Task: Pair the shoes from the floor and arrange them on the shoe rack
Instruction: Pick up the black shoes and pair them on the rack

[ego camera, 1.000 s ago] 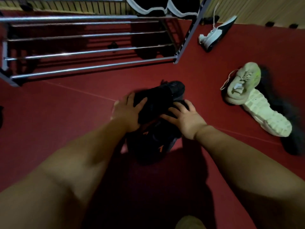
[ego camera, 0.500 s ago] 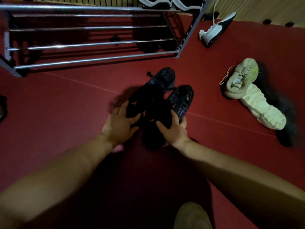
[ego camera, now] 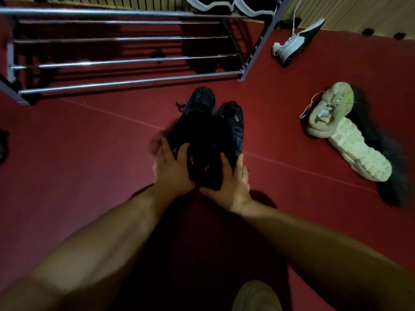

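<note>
Two black shoes with orange marks lie side by side, toes pointing at the rack: the left black shoe [ego camera: 197,115] and the right black shoe [ego camera: 233,122]. My left hand [ego camera: 173,171] grips the heel of the left one, thumb over the top. My right hand [ego camera: 231,178] grips the heel of the right one. The metal shoe rack [ego camera: 125,61] stands just beyond them, its lower bars bare. A dark pair with white soles [ego camera: 226,5] sits on its top right.
A pale cream shoe [ego camera: 327,111] lies on the red floor at right, its mate [ego camera: 359,151] sole-up beside it. A white and black sneaker [ego camera: 296,41] lies near the wall past the rack's right post. A dark object [ego camera: 3,144] shows at the left edge.
The two black shoes went from stacked crosswise to side by side, toes toward the rack. Both hands slid back to the heels and pressed the pair together.
</note>
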